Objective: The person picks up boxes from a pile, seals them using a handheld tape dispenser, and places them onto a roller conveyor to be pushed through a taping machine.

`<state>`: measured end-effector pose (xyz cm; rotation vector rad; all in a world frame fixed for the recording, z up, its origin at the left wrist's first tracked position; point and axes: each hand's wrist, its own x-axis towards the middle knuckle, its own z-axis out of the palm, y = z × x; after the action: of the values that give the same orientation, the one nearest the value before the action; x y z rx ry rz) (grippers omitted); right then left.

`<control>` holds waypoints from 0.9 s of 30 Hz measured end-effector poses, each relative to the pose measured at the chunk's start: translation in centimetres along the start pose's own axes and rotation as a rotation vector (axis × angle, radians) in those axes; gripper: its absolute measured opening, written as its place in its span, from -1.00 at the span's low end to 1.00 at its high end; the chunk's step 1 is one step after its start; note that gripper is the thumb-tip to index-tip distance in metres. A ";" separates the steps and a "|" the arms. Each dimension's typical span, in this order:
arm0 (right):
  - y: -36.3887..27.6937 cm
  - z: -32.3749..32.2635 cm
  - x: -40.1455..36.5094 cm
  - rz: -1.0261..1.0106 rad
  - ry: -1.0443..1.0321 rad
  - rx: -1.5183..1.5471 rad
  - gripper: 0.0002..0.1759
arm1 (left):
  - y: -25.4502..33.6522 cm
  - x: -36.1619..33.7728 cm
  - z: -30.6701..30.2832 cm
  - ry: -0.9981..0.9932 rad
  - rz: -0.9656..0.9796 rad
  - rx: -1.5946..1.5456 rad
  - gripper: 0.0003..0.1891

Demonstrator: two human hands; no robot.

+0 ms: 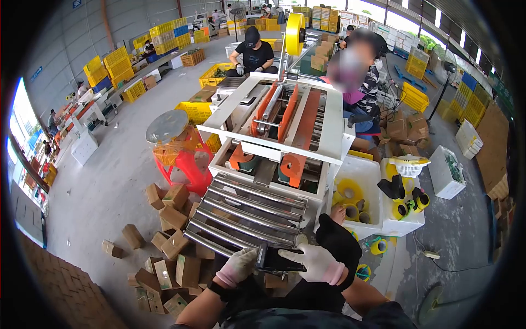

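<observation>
Holding of a dark, flat device (280, 260) is observed, between the two gloved hands, just in front of the near end of the roller conveyor (249, 199) and above the lap. Contact with the last roller cannot be confirmed.

Left hand (241, 264): closed on the device's left edge, fingers curled. Right hand (316, 263): partly open, fingers spread, one finger laid across the upper face; whether the right edge is also gripped cannot be told.

Handling, as judged: the weight is best borne by the left grip, so that the right finger can be used lightly and singly. The device should be kept level and its face unobstructed by the palm. Glove fabric may slip or blunt touch, so slow, deliberate contact is advised. The gaps between rollers should be avoided.

Outward: the conveyor is joined to a white-framed machine (263, 149). Small cartons (188, 271) are heaped on the floor to the left, near a red stool (186, 174). To the right, yellow tape rolls (350, 189) are held in a white foam box (373, 193). Beyond the machine, a person in a black cap (253, 55) is seated.
</observation>
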<state>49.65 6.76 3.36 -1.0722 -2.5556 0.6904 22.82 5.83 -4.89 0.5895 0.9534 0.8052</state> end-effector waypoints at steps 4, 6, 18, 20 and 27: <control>0.5 0.9 0.7 -0.055 0.033 -0.080 -0.09 | 0.0 0.5 -0.1 0.193 0.072 0.231 -0.87; 0.5 0.4 0.5 -0.018 -0.032 -0.046 -0.10 | 1.9 -0.4 -2.0 0.214 0.186 0.188 -0.89; 3.2 -5.4 -1.3 0.011 0.015 -0.239 -0.23 | 12.2 -3.9 -11.9 0.481 0.278 0.317 -0.89; 3.7 -5.7 -1.3 0.037 0.024 -0.210 -0.23 | 13.2 -2.9 -11.2 0.400 0.304 0.320 -0.90; 5.6 -7.7 0.4 0.074 0.093 -0.244 -0.23 | 18.8 2.9 -9.8 0.332 0.427 0.489 -0.93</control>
<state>56.05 12.91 6.94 -1.2492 -2.5779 0.3412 8.90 19.89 3.22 1.1336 1.3702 1.0773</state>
